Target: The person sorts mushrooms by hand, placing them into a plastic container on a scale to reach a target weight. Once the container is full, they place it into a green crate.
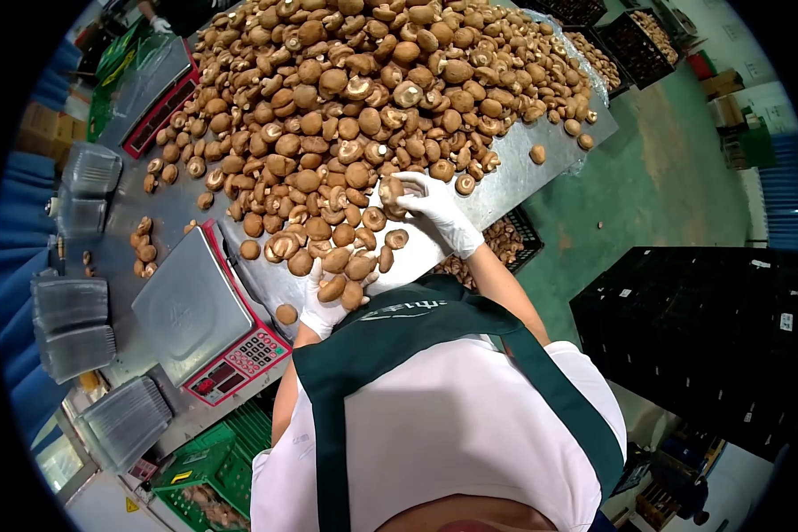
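Observation:
A large heap of brown mushrooms (363, 97) covers the steel table (514, 186). My left hand (326, 306), in a white glove, cups several mushrooms (346, 277) at the near edge of the heap. My right hand (430, 206), also gloved, grips one mushroom (390, 193) picked from the heap's front. I wear a white shirt and a green apron (399, 341). A digital scale (199, 310) with a red keypad stands just left of my left hand, with one loose mushroom (285, 314) beside it.
A second scale (155, 89) sits at the far left. Stacks of clear plastic trays (71, 324) line the left side. Black crates (709, 337) stand on the green floor at right; a crate with mushrooms (505, 244) sits under the table. Green crates (213, 461) are below left.

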Demonstrator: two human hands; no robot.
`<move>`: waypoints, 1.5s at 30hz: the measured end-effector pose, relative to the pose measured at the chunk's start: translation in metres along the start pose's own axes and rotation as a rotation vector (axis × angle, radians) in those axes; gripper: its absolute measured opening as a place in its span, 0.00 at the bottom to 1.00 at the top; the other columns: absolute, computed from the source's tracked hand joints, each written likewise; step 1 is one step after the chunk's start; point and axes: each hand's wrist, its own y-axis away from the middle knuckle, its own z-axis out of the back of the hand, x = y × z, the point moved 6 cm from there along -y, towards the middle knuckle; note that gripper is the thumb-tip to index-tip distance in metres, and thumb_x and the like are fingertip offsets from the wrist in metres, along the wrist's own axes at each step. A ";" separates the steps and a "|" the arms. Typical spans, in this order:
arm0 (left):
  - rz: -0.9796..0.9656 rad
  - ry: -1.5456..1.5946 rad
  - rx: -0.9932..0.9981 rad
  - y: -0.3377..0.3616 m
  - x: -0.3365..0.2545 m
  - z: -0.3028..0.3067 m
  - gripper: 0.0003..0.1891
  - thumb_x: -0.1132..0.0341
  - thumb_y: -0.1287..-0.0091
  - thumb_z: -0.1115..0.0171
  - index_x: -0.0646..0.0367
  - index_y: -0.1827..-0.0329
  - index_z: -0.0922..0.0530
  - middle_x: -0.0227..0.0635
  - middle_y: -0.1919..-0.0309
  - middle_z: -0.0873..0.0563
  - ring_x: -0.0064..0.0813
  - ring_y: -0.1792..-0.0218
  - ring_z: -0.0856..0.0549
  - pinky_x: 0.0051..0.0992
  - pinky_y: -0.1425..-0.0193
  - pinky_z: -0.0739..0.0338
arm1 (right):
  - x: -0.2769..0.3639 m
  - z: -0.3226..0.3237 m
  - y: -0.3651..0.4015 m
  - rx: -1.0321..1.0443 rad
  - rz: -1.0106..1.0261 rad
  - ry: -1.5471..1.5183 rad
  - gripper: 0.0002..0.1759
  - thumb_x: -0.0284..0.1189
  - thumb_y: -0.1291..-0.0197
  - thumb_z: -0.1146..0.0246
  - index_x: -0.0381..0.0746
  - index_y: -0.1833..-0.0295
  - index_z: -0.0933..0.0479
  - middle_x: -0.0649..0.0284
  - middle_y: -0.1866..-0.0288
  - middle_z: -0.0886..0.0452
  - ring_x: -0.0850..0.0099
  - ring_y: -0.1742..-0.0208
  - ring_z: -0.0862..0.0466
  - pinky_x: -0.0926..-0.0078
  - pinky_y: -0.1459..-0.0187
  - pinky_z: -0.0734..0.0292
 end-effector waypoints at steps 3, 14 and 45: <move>-0.008 -0.014 -0.035 0.007 -0.008 0.004 0.36 0.38 0.37 0.50 0.50 0.31 0.39 0.47 0.37 0.31 0.53 0.45 0.25 0.47 0.54 0.20 | 0.011 -0.021 0.021 0.104 -0.030 -0.155 0.36 0.30 0.52 0.29 0.36 0.37 0.33 0.58 0.41 0.27 0.73 0.42 0.26 0.77 0.44 0.27; 0.032 -0.014 0.007 0.032 -0.032 0.001 0.30 0.48 0.35 0.49 0.61 0.36 0.35 0.50 0.46 0.23 0.49 0.48 0.20 0.49 0.52 0.19 | 0.001 -0.116 0.047 0.372 0.045 0.067 0.37 0.29 0.48 0.33 0.35 0.33 0.38 0.58 0.36 0.30 0.69 0.36 0.29 0.72 0.36 0.35; -1.108 -0.098 0.294 0.371 -0.017 0.076 0.26 0.55 0.44 0.34 0.46 0.43 0.30 0.40 0.45 0.34 0.42 0.49 0.29 0.48 0.47 0.22 | 0.026 -0.692 0.104 1.335 1.355 0.609 0.23 0.32 0.42 0.39 0.37 0.42 0.30 0.52 0.44 0.26 0.53 0.44 0.26 0.63 0.44 0.28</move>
